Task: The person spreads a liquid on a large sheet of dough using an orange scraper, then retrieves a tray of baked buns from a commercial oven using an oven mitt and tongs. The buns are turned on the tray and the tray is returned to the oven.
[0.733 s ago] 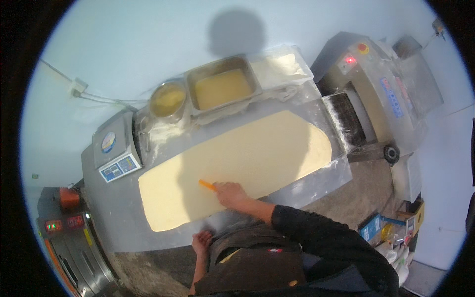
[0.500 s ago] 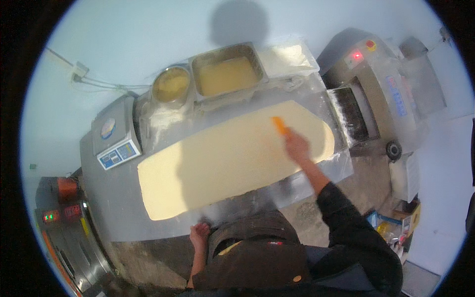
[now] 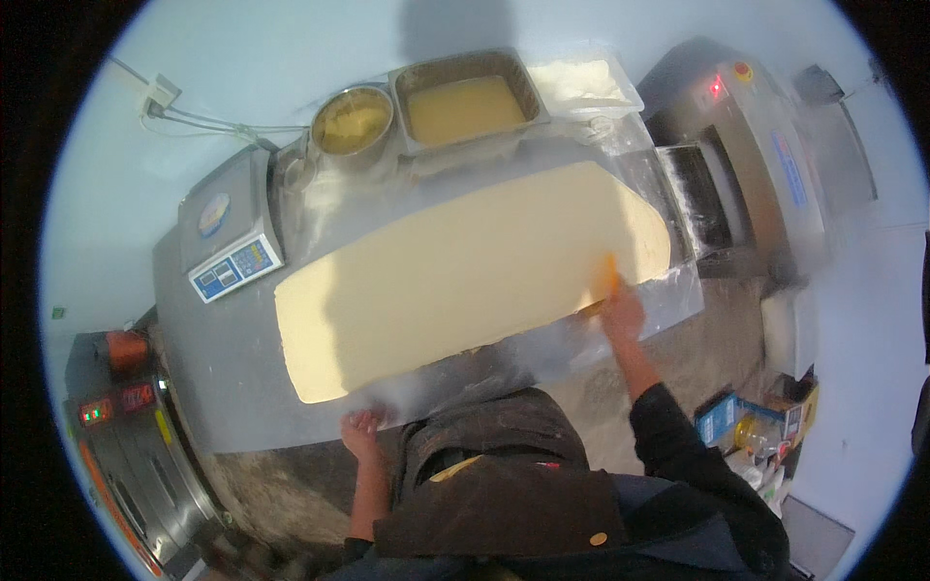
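Note:
A long sheet of pale yellow dough [image 3: 465, 266] lies flat and slanted across the grey table, its far end at the right. My right hand [image 3: 623, 315] is closed around an orange flat tool [image 3: 609, 275], blurred by motion, at the dough's near right edge. It looks like a scraper, but its exact kind is unclear. Beside the table's front edge, near the dough's left end, my left hand [image 3: 361, 433] has its fingers curled in, with nothing visible in them. A shadow covers much of the dough.
Behind the dough stand a round metal pot [image 3: 353, 124], a rectangular metal pan [image 3: 470, 107] of yellowish contents and a white tray [image 3: 584, 85]. A digital scale [image 3: 231, 232] sits left; a large machine [image 3: 746, 145] stands right. Another appliance [image 3: 136, 455] is lower left.
My right hand and the orange tool have moved from over the dough toward its near right edge. My left hand has shifted slightly left. The whole view has shifted a little.

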Available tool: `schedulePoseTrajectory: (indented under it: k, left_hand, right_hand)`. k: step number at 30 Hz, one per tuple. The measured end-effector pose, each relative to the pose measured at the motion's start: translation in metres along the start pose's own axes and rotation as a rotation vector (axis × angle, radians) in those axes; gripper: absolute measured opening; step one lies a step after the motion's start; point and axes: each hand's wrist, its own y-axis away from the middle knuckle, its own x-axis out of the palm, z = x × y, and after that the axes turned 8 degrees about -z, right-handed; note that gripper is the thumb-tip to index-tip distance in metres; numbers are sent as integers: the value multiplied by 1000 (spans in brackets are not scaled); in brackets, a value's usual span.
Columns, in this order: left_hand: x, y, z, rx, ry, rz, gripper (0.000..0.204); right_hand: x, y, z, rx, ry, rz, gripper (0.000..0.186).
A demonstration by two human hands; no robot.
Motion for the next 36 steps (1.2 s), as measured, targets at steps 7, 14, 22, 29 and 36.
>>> schedulePoseTrajectory:
  k: [7,14,22,29,36]
  left_hand:
    - [-19,-62,-45,-38,25,87,90]
    - [-32,-127,-78,-76,80,194,85]
    - [-76,-132,-106,-78,-6,209,72]
    - [-144,-107,-106,-48,-45,56,59]
    - [-177,-83,-100,-31,12,8,49]
  right_hand:
    - [27,144,157,-128,-64,90,47]
    - [42,250,301,-313,-149,243,43]
    - [50,314,414,-484,-191,450,51]
    - [65,365,467,-726,-289,586,40]
    - [26,400,520,-742,-367,961,38]
